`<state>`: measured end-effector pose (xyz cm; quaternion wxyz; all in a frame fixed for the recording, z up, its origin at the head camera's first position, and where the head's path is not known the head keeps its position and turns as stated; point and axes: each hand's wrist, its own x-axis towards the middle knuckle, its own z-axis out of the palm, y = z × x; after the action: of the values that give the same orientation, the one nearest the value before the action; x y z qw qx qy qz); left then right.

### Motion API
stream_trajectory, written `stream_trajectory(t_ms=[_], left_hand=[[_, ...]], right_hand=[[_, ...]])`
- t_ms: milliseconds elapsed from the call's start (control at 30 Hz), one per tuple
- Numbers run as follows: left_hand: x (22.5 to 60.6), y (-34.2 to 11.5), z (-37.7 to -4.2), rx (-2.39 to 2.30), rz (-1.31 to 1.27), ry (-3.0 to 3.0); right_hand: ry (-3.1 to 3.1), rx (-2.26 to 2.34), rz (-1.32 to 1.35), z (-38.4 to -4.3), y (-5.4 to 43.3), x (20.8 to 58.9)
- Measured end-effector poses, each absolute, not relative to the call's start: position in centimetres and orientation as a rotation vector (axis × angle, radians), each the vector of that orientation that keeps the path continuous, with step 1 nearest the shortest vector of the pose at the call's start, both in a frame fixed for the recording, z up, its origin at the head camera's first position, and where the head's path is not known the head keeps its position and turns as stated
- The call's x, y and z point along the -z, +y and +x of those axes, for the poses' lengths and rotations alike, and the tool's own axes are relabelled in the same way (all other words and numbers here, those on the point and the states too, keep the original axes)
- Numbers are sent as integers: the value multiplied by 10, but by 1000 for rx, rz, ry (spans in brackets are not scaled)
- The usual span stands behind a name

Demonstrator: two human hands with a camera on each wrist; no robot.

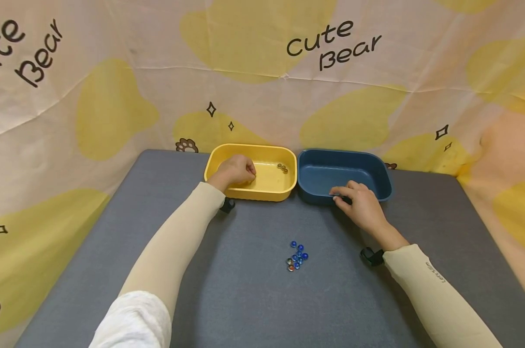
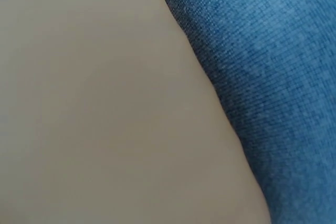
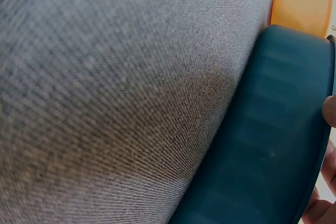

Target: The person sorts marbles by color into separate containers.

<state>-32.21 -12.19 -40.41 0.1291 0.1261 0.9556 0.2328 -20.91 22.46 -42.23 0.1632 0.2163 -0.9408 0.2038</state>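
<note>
In the head view my left hand (image 1: 237, 170) reaches over the front rim into the yellow bin (image 1: 249, 194), fingers curled and fingertips drawn together low inside it. I cannot tell whether a marble is between them. Several yellowish marbles (image 1: 282, 168) lie at the bin's right end. My right hand (image 1: 361, 205) grips the front rim of the dark blue bin (image 1: 314, 195), thumb outside and fingers over the inner side. The right wrist view shows the thumb (image 3: 329, 111) at the rim. A sleeve (image 2: 115, 98) fills most of the left wrist view.
On the grey tabletop (image 1: 245, 290), a loose cluster of several marbles (image 1: 300, 247), mostly blue, lies in front of the bins. The two bins stand side by side near the back edge. A patterned cloth (image 1: 262, 111) hangs behind them.
</note>
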Motion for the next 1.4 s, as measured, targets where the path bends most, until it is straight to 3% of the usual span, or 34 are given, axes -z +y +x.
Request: stream_trajectory(t_ms=[800, 1400], left_hand=[[405, -123, -323, -609, 325, 2766], [383, -132, -310, -687, 397, 2798]], right_hand=[[-2693, -584, 620, -207, 222, 421], [-2657, -580, 636, -208, 224, 423]])
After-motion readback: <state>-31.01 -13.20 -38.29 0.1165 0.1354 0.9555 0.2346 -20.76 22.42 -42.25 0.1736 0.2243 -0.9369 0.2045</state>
